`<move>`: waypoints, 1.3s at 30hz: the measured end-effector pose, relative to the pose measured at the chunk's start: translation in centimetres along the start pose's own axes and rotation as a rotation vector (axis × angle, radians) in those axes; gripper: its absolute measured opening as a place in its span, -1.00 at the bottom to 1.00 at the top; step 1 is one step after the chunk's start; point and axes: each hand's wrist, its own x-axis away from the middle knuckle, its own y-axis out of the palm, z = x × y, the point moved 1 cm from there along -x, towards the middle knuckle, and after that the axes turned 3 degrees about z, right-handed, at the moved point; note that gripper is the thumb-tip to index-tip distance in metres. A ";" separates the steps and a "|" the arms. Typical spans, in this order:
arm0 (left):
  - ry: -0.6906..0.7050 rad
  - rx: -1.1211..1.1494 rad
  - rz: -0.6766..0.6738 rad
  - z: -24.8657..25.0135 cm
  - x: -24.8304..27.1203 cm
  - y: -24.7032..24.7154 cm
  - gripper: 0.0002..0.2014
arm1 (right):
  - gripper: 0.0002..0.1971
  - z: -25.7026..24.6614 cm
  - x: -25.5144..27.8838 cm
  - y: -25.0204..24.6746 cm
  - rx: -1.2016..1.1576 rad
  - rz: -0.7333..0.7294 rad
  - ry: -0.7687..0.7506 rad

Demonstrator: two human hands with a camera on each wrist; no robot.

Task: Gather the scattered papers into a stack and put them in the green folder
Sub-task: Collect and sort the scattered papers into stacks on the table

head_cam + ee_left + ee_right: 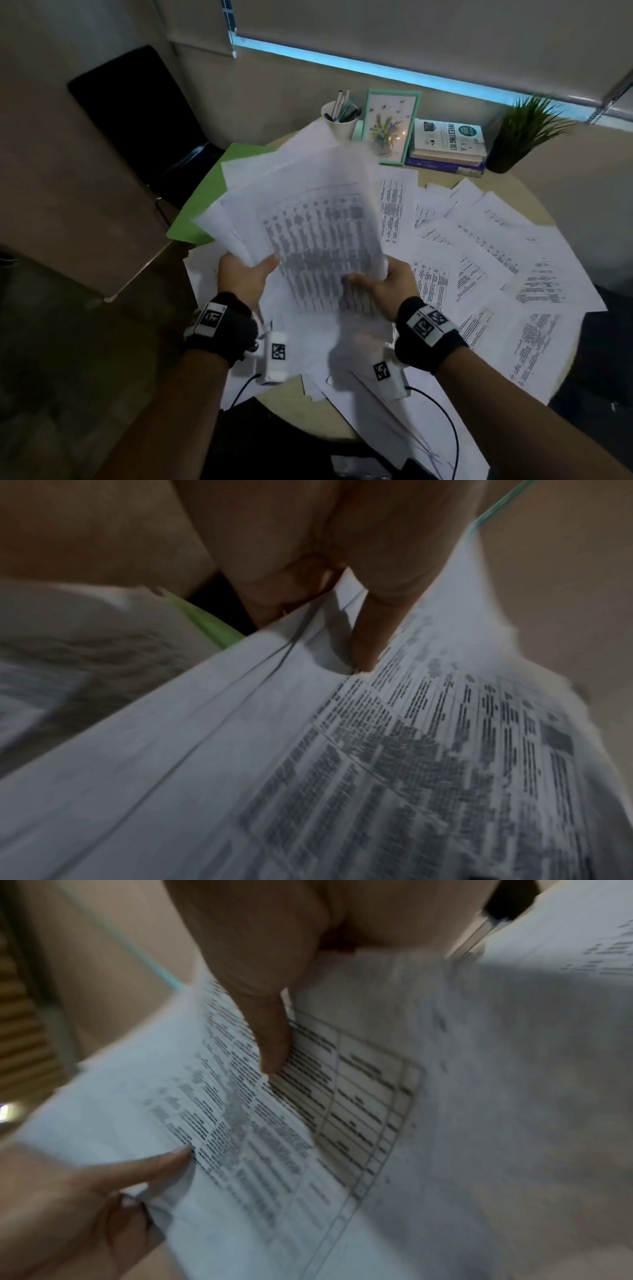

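Between the two hands, above the table (544, 212), a loose bundle of papers (308, 219) was held up. The left hand (245, 274) was closed on the bundle's lower left edge, thumb on top and fingers beneath; the right hand (383, 282) was closed on the lower right edge in the same way. This two-sided grip was judged to serve squaring: with both edges pinched, the fanned sheets can be knocked into line before more are added.

Sheets in the bundle were seen fanned and uneven, corners offset toward the left hand. The top sheet was printed with a dense table of dark text; motion blur prevented reading. From the left wrist view, several separate sheet edges were visible under the thumb (369, 631), so the stack was not yet flush.

Beyond the left hand, the green folder (205, 192) was lying flat, partly hidden behind the bundle. To the right of the right hand, many scattered sheets (496, 260) were lying overlapped on the table; more lay below the wrists. Gathering was judged far from complete.
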 end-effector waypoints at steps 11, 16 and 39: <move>0.284 0.089 -0.149 8.0 2.2 6.9 -0.72 | -0.81 -2.9 0.4 -8.0 -0.208 0.204 -0.157; 0.314 0.025 -0.227 7.5 2.6 8.4 -0.75 | -0.80 -2.3 0.4 -8.3 -0.157 0.223 -0.198; 0.385 -0.080 0.017 6.4 3.6 9.4 -0.82 | -0.70 -5.5 -0.2 -7.1 -0.091 0.266 -0.220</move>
